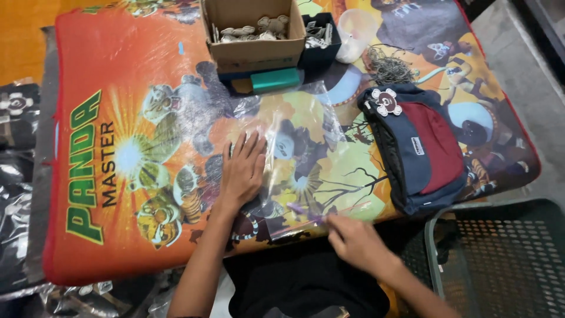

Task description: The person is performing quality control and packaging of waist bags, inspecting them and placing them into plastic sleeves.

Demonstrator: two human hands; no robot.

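A clear plastic bag [294, 112] lies flat on a colourful cartoon-printed mat [118, 153]. My left hand [242, 169] rests palm down on the bag with fingers spread, pressing it onto the mat. My right hand [353, 240] pinches the bag's near edge, at its pale purple strip [306, 211], close to the mat's front edge. A navy and dark red bag [415, 147] with a small round tag lies on the mat to the right of the plastic bag, apart from both hands.
At the mat's far edge stand a cardboard box [250, 29] of small pale pieces, a dark bin [321, 38], a white cup [356, 26], a tangle of strings [388, 68] and a green block [275, 79]. A dark perforated crate [500, 259] sits at the lower right. Plastic-wrapped items [17, 194] lie left.
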